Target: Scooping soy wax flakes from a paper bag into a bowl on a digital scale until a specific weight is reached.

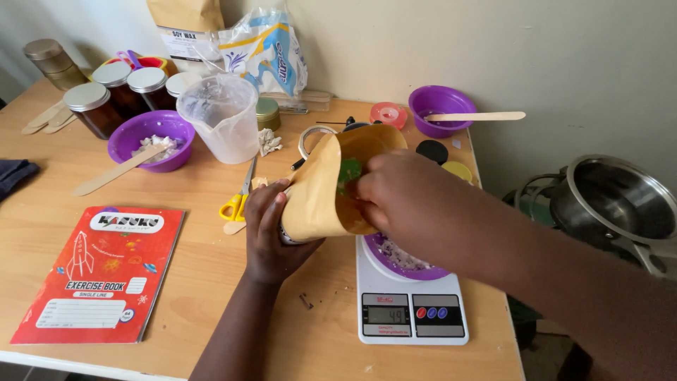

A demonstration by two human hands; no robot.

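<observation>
My left hand (266,229) grips the lower side of a brown paper bag (321,194), tilted with its open mouth toward the far side. My right hand (405,197) reaches into the bag's mouth, where something green (348,173) shows; what its fingers hold is hidden. Just under my right hand sits a purple bowl (416,262) of white flakes on a white digital kitchen scale (412,307).
Scissors (238,201) with yellow handles, a clear measuring jug (222,116), a purple bowl (151,137) with a wooden stick, amber jars (95,109), another purple bowl (441,109), a red exercise book (99,275), bags at the wall, a steel pot (617,201) off the table's right edge.
</observation>
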